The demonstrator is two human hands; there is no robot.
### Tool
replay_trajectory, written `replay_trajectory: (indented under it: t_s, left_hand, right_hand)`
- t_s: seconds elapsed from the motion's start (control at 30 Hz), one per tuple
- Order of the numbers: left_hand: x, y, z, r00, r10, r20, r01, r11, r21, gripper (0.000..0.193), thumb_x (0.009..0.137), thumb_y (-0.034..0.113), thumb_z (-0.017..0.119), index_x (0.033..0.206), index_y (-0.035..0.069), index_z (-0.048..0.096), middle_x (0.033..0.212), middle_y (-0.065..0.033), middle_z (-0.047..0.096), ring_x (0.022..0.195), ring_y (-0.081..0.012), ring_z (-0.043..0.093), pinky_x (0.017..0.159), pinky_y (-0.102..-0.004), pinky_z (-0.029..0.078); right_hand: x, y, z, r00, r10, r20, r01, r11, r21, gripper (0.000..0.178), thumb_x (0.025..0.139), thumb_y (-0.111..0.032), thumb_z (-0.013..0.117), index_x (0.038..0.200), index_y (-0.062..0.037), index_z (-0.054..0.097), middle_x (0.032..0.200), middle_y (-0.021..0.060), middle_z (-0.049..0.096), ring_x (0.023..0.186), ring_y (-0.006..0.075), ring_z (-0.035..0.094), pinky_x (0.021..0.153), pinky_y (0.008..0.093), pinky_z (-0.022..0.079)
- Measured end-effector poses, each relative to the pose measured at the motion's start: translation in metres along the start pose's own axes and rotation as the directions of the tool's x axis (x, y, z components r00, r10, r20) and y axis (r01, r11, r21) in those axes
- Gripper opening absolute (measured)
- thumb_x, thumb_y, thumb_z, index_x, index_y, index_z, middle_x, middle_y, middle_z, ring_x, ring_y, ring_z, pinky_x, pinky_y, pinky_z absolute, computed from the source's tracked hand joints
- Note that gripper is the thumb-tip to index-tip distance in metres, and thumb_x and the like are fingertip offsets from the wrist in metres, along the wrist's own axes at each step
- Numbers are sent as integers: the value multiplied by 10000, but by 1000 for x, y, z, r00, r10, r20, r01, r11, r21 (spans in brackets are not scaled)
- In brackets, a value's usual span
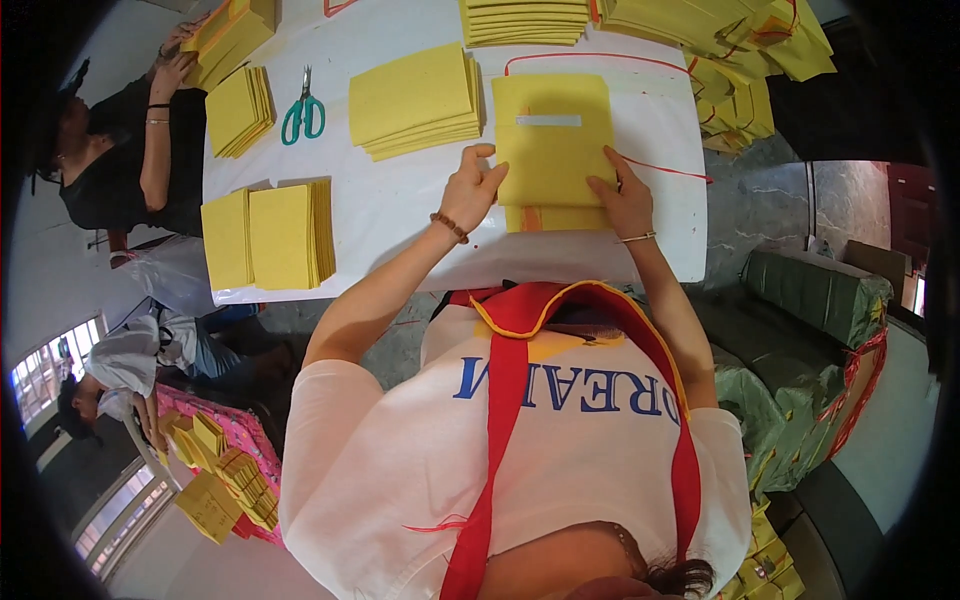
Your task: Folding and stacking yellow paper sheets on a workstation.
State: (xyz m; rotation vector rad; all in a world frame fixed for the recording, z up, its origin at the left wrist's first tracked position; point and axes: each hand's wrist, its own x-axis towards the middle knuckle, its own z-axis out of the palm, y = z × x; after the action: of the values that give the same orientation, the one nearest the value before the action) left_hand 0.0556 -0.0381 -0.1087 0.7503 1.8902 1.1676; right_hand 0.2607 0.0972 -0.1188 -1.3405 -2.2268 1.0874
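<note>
A square yellow paper packet [553, 165] with a pale strip across its upper part lies near the table's front edge, in front of me. Its left edge is gripped by my left hand [473, 190], thumb against the paper and fingers bent. At the opposite edge my right hand [627, 200] holds it, with the thumb on top. Below its near edge shows a strip of another yellow paper piece [525, 218] with an orange mark. Red string [665, 168] trails to the right from beside my right hand, and more runs along behind the packet.
A fanned yellow stack [415, 100], teal-handled scissors [303, 115] and smaller yellow stacks [290, 235] lie on the white table [400, 215]. Yellow bundles [735, 95] crowd the far right corner. A co-worker [125, 165] handles yellow paper at far left; another person [150, 350] sits lower left.
</note>
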Motion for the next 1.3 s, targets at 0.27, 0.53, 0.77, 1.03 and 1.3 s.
replay_trajectory:
  t_s: [0.27,0.53,0.77,1.03,1.3]
  left_hand:
    - [-15,37,22,664,703,254,-715,497,491,300,813,175,577,1091,69,542,1082,-124,542,1042,-301,475,859,-416,368]
    - [8,8,55,630,686,364,-690,280,667,484,833,326,556,1247,93,466,1320,-161,393,1202,-331,351,974,-433,299]
    - [9,3,57,636,681,364,-675,261,691,515,814,353,576,1250,100,469,1333,-161,376,1208,-335,339,981,-452,285]
    - [7,12,48,522,678,518,-786,146,601,534,762,319,614,1203,45,489,1212,-165,461,1042,-302,444,855,-404,383]
    - [11,26,50,491,713,501,-737,32,676,399,730,127,531,1095,-35,512,960,-157,580,770,-252,532,677,-352,452]
  right_hand:
    - [0,-10,-1,997,78,19,-77,996,-33,557,754,-258,680,1267,-131,501,1012,122,649,827,187,631,729,289,470]
    - [0,-1,2,1000,26,10,-26,998,49,582,745,-329,653,1277,-166,481,1111,143,597,916,291,603,747,405,461]
    - [-46,-11,3,874,-474,102,441,688,-576,615,810,-404,560,1326,-111,399,1418,69,316,1288,267,317,991,589,200]
    - [-45,-3,1,930,-299,211,362,843,-399,525,914,-372,428,1328,-51,391,1404,106,343,1314,251,281,1048,530,161]
    - [-32,-17,-20,980,-125,-152,184,861,475,427,968,-270,336,1255,15,471,1269,131,503,1210,211,428,1025,309,284]
